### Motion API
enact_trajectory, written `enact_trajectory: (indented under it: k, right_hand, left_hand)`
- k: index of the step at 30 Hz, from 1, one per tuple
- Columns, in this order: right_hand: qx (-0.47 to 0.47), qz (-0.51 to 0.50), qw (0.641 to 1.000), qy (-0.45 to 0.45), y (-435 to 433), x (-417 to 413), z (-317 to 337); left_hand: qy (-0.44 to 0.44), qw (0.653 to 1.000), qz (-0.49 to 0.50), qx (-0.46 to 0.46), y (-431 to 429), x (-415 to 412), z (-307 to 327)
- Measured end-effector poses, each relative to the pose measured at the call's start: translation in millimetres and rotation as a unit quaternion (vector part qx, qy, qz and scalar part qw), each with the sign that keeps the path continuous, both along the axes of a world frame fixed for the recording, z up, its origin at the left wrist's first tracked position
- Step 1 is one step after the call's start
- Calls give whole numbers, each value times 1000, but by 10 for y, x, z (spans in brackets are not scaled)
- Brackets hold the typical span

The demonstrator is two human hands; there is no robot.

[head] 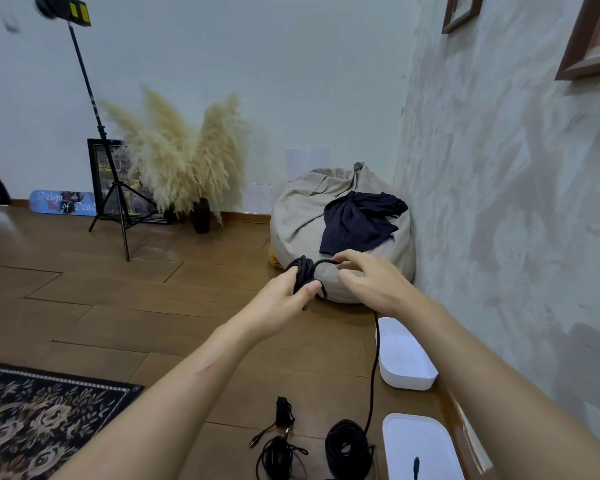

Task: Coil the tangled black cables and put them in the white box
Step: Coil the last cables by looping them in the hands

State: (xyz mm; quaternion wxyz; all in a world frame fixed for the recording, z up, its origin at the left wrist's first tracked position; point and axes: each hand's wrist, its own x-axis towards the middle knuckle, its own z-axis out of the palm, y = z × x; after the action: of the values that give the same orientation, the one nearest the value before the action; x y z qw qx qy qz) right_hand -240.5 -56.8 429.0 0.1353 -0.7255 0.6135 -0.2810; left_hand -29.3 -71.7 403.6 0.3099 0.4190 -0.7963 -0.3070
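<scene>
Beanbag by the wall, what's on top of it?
A crumpled dark blue cloth lies on top of the beanbag. Anything under that cloth is hidden, and the left hand, right hand and black cable cover part of its front.

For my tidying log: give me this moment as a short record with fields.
left hand: grips coil
right hand: pinches loop beside coil
tail: drops from right hand to floor, by big coil
floor: big coil and thin coil, left of box
box: open, by wall, black plug inside
</scene>
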Motion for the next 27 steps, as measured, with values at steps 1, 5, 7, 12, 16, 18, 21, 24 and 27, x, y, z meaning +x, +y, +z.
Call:
enact_trajectory:
  k: [1,5,7,12,16,18,21,24,27]
  right_hand:
    - [28,16,999,-15,12,-28,6]
    - [100,53,993,18,27,-31,-44]
    - [103,62,993,16,18,-15,-98]
    - [104,81,990,-45,-12,31,-173]
    - [120,79,982,-123,-80,63,-257]
    - [144,94,966,-192,-96,96,-250]
    - [180,103,942,-265,-100,172,-241]
    - [185,85,946,-254,-110,203,-231]
    - [196,84,943,-256,-130,203,-252]
  left_hand:
    - [-5,1000,-5,3,-6,5,-10]
    - [-1,1000,-28,10,-8,-12,-39]
    - [2,999,-33,17,-22,-28,-55]
    - [24,999,-12,39,-57,-47,-68]
    - [37,997,-19,65,-74,-42,-69]
    - [35,996,-28,72,-73,-28,-79]
    - [29,996,-32,80,-64,-14,-84]
    - [13,997,-19,73,-73,-5,-79]
    - [-16,999,11,51,-109,-19,-96]
